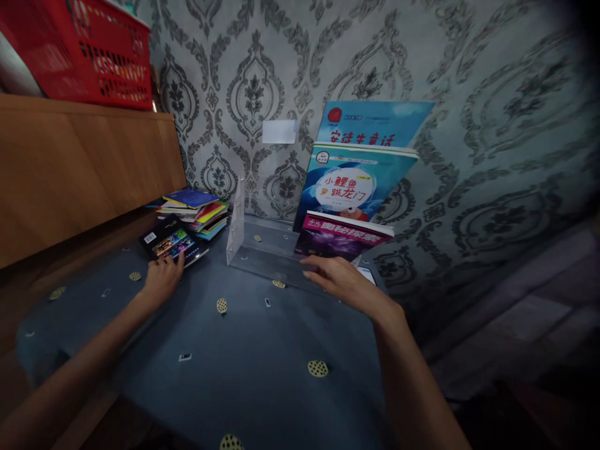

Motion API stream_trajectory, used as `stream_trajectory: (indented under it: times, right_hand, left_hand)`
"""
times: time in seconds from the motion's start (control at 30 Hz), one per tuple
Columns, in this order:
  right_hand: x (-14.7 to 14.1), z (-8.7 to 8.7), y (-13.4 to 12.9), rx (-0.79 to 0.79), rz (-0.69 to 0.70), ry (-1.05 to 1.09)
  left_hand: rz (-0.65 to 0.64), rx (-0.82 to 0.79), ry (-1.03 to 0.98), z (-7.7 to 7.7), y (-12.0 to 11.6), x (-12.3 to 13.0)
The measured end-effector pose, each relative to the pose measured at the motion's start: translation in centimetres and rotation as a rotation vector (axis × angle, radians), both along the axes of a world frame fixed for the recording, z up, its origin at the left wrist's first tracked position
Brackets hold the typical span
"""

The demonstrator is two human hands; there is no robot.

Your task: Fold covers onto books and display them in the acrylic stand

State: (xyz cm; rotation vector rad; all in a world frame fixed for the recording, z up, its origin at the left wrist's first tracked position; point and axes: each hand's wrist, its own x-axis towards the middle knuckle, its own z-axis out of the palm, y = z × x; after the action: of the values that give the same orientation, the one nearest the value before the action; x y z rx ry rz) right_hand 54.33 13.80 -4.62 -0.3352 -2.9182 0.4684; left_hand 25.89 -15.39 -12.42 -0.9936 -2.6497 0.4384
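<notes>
A clear plastic rack (237,219) stands near the wall. In its right part, books lean upright in steps: a light blue one (375,122) at the back, a blue-green one (347,181) before it, and a purple one (347,234) in front. My right hand (335,278) is just before the purple book's lower edge, fingers apart, holding nothing. To the left, a black book (173,240) lies tilted against a pile of books (201,215). My left hand (164,275) rests its fingertips on the black book's near edge, fingers apart.
A blue patterned cloth (244,356) covers the table. At the left, a wooden cabinet (89,169) carries a red basket (112,62). A phone-like object (367,274) lies partly hidden behind my right hand. Patterned wall covering rises behind the rack, with a white box (279,132) on it.
</notes>
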Motion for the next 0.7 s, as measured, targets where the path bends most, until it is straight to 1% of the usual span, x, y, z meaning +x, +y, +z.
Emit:
stream_trajectory:
  times: [0.17,0.3,0.4,0.5,0.6,0.67,0.7]
  right_hand:
    - [0.2,0.1,-0.3,0.014,-0.007,-0.022]
    - [0.3,-0.1,-0.2,0.017,0.003,-0.017]
    - [0.5,-0.1,-0.3,0.018,0.004,-0.005]
    - [0.6,-0.1,-0.5,0.014,0.002,-0.012]
    - [0.6,0.0,-0.9,-0.002,0.013,-0.027]
    - [0.4,-0.1,-1.2,-0.001,0.028,-0.033]
    - [0.3,-0.3,-1.4,0.007,0.035,-0.038]
  left_hand:
    - [-0.037,-0.079,-0.120,-0.3,-0.4,2.0]
    - [-0.091,-0.132,-0.189,-0.5,0.2,3.6]
    - [-0.167,-0.157,-0.224,-0.7,0.9,5.6]
    - [-0.262,-0.166,-0.251,-1.4,1.8,9.2]
    - [-0.376,-0.153,-0.285,-2.1,2.5,14.2]
    - [-0.490,-0.128,-0.309,-2.1,2.9,17.2]
    - [-0.588,-0.097,-0.329,-1.9,3.0,18.1]
